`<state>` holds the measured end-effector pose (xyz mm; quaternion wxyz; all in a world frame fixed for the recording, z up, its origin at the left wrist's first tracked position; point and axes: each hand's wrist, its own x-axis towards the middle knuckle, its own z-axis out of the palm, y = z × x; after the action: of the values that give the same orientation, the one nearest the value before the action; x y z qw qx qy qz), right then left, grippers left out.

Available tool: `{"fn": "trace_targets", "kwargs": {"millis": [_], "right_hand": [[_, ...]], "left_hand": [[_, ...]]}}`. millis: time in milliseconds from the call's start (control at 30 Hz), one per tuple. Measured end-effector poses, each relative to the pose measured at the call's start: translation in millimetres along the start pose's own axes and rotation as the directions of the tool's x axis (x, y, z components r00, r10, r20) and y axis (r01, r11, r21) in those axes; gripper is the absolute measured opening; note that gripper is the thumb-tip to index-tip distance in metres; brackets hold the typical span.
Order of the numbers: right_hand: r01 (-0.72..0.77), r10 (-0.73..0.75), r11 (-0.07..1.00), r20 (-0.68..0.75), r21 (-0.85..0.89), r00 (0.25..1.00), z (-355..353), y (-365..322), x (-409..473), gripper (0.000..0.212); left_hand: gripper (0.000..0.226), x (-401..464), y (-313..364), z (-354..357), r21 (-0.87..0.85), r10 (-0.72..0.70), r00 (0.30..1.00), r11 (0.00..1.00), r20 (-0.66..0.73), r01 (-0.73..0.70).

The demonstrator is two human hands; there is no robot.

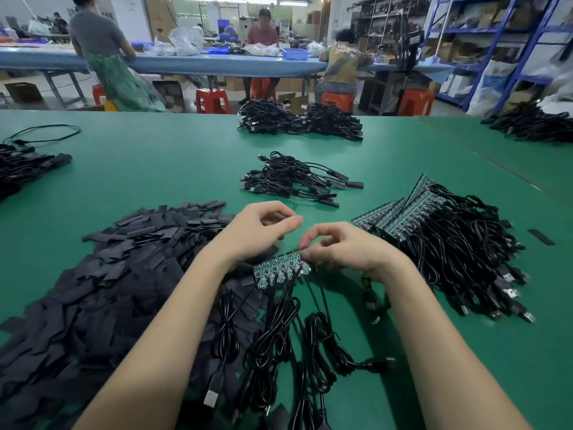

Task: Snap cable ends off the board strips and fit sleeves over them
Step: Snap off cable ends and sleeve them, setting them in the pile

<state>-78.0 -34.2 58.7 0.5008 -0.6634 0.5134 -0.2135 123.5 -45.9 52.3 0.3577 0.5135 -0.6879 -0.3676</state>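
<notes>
My right hand [341,251] pinches the right end of a green board strip [279,269] just above the table. Several black cables [279,330] hang from the strip's lower edge toward me. My left hand [259,231] hovers just left of the right hand, above the strip's left half, with its fingers curled. Whether it holds anything is hidden. A large heap of flat black sleeves [117,274] lies to the left, under my left forearm. More board strips with cables [434,231] are stacked to the right.
A small pile of sleeved cables [294,178] lies beyond my hands on the green table [155,169]. Bigger cable bundles [297,121] sit at the far edge, with others at far left and far right. One loose sleeve [541,237] lies at right. People work at a blue bench behind.
</notes>
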Motion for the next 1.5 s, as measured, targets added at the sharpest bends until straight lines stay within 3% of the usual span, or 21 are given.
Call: {"fn": "trace_targets", "kwargs": {"millis": [133,267,433,667,833,1100,1200,1333,1433,1500], "right_hand": [[-0.002,-0.002,0.943,0.012,0.333,1.000,-4.9,0.9,-3.3,0.015],[-0.030,0.017,0.859,0.030,0.511,0.999,-3.1,-1.4,-4.0,0.029],[-0.047,0.018,0.828,0.058,0.559,0.998,-1.9,0.1,-3.4,0.027],[-0.088,-0.014,0.732,0.144,0.675,0.989,7.4,0.0,0.9,0.014],[-0.124,-0.022,0.624,0.176,0.772,0.984,14.8,1.4,1.0,0.025],[-0.177,-0.020,0.501,0.216,0.847,0.976,20.6,0.6,3.5,0.016],[-0.121,0.014,0.623,0.143,0.773,0.990,8.7,-0.2,-0.7,0.022],[-0.017,0.085,0.769,-0.077,0.639,0.993,-11.6,-1.6,-6.7,0.021],[0.040,0.070,0.844,-0.185,0.534,0.980,-14.6,-7.2,-7.4,0.018],[0.058,0.055,0.839,-0.191,0.540,0.980,-12.5,-11.6,-6.5,0.018]], "left_hand": [[0.032,-6.5,-0.2,-7.6,-0.220,-0.073,0.970,0.967,0.230,0.125],[0.022,-11.7,-0.5,-5.2,-0.291,-0.074,0.950,0.942,0.302,0.166],[0.027,-13.3,0.8,-1.0,-0.354,-0.117,0.964,0.914,0.238,0.199],[0.014,-19.7,2.6,-8.0,-0.432,-0.083,0.947,0.875,0.309,0.217],[0.010,-21.1,2.6,-11.2,-0.476,-0.084,0.935,0.843,0.344,0.251],[0.007,-20.6,2.4,-10.4,-0.618,-0.023,0.924,0.737,0.382,0.274],[0.004,-19.2,0.6,-12.4,-0.531,-0.021,0.928,0.815,0.373,0.232],[0.010,-16.0,-1.8,-8.6,-0.177,-0.052,0.968,0.979,0.245,0.097],[0.013,-12.6,0.2,-2.2,0.172,-0.009,0.982,0.985,0.188,-0.024],[0.015,-11.5,4.9,4.6,0.311,0.044,0.995,0.948,0.089,-0.069]]}}
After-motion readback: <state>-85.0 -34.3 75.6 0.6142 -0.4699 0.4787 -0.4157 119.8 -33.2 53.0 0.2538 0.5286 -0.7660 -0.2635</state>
